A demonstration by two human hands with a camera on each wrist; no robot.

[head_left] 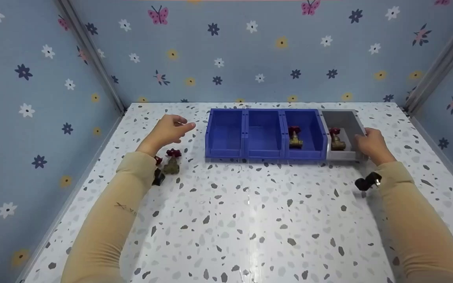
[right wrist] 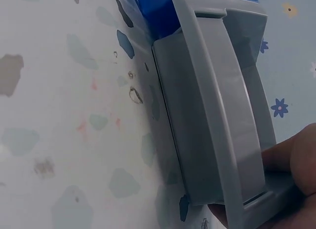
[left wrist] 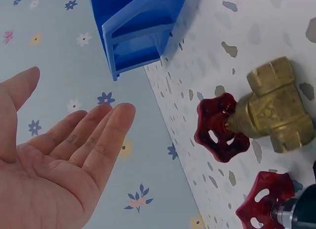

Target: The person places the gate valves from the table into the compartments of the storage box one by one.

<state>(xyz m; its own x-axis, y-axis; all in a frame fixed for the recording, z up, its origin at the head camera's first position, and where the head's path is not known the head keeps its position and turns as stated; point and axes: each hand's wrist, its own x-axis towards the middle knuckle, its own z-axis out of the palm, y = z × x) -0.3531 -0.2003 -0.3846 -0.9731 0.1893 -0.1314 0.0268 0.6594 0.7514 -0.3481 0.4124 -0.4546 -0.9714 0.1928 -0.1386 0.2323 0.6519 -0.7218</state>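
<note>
Speckled tabletop (head_left: 250,236); at the head view's three o'clock my right hand (head_left: 372,146) pinches the gray bin (head_left: 341,156) by its outer wall, a sensible hold: likely stiff, light plastic, weighted by its brass valve (head_left: 337,145). At nine, my left hand (head_left: 166,129) is empty, fingers loosely extended.

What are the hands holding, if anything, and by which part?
The right hand grips the gray bin by its right wall; the left hand holds nothing.
</note>
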